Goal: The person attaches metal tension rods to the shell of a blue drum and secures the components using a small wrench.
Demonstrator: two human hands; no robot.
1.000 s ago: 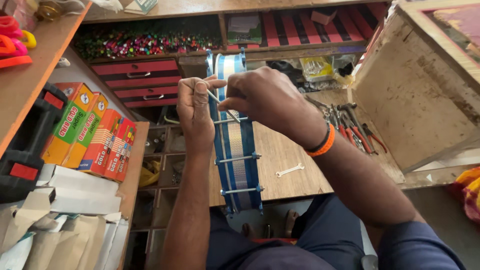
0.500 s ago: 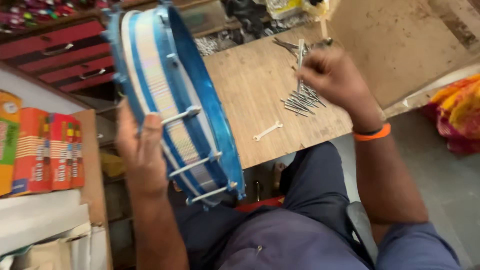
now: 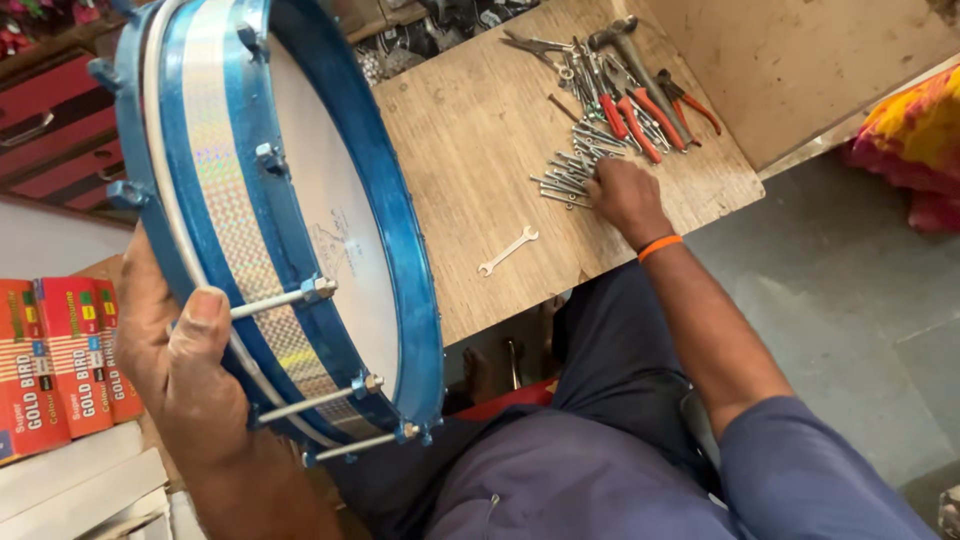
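My left hand (image 3: 185, 375) grips the lower rim of a blue drum (image 3: 270, 220) with a shiny silver band, a white skin and metal tension rods, holding it tilted on edge over my lap. My right hand (image 3: 620, 195) reaches across the wooden board (image 3: 470, 140) and rests its fingers on a pile of long metal bolts (image 3: 565, 175). Whether it has pinched a bolt I cannot tell. A small silver spanner (image 3: 508, 250) lies on the board just left of my right wrist, which wears an orange band.
Red-handled pliers and other tools (image 3: 630, 80) lie at the board's far edge. A plywood panel (image 3: 790, 60) stands at the right. Red cartons (image 3: 50, 365) sit at my left, red drawers (image 3: 45, 130) behind the drum, colourful cloth (image 3: 910, 150) on the floor.
My right hand left the drum's top and moved right to the bolt pile. The drum tipped over to the left, held now by my left hand alone.
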